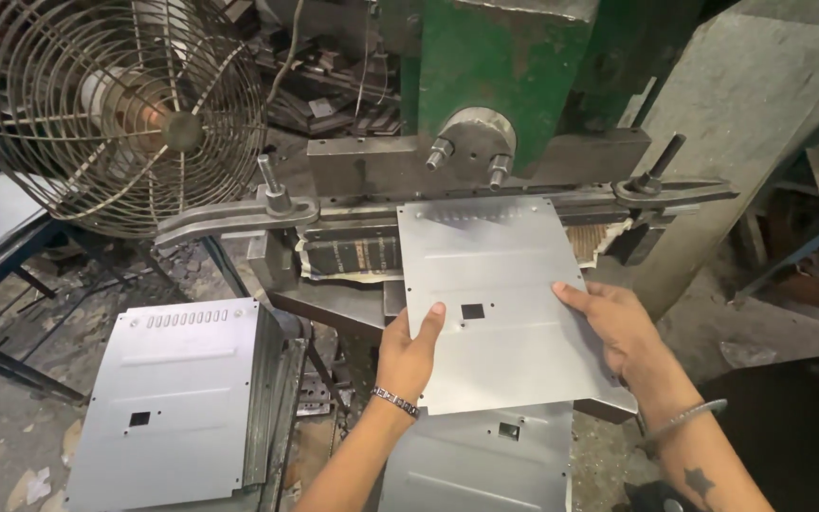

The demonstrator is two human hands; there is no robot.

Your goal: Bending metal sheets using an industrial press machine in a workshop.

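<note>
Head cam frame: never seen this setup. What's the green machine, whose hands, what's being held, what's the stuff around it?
This single picture comes from a camera worn on the person's head, looking down at their own two bare hands.

The green machine looks like a workshop press, though that is a judgement from its heavy body and the steel bed with clamp bars below it.

Both hands hold one flat metal sheet with a small square hole, its far edge pushed in under the machine. The left hand grips its near left edge; the right hand rests on its right edge.

A second similar sheet lies below the held one. At lower left a stack of sheets shows a row of slots along the top. A wire-caged fan stands at upper left.
</note>
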